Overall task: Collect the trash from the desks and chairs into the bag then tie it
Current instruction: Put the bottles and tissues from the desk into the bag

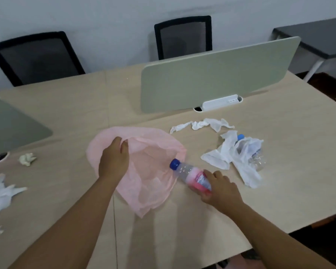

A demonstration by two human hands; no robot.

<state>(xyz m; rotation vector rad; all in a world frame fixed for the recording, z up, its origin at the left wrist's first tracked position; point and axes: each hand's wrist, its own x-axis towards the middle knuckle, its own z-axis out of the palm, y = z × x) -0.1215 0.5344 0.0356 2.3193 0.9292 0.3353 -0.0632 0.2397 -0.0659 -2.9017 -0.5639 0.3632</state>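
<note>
A thin pink bag (147, 179) lies on the wooden desk (202, 220) with its mouth facing right. My left hand (113, 160) pinches the bag's upper rim and holds it up. My right hand (219, 189) grips a plastic bottle (190, 173) with a pink label by its base; its blue cap points into the bag's mouth. A twisted white tissue (202, 125) lies behind. To the right, a crushed clear bottle (255, 156) with a blue cap lies wrapped in white tissue (229, 152).
A crumpled paper ball (27, 159) and more white tissue (0, 193) lie at the left. Green divider panels (211, 78) stand on the desk. Two black mesh chairs (182, 35) sit behind it, and a dark table (318, 39) stands at far right.
</note>
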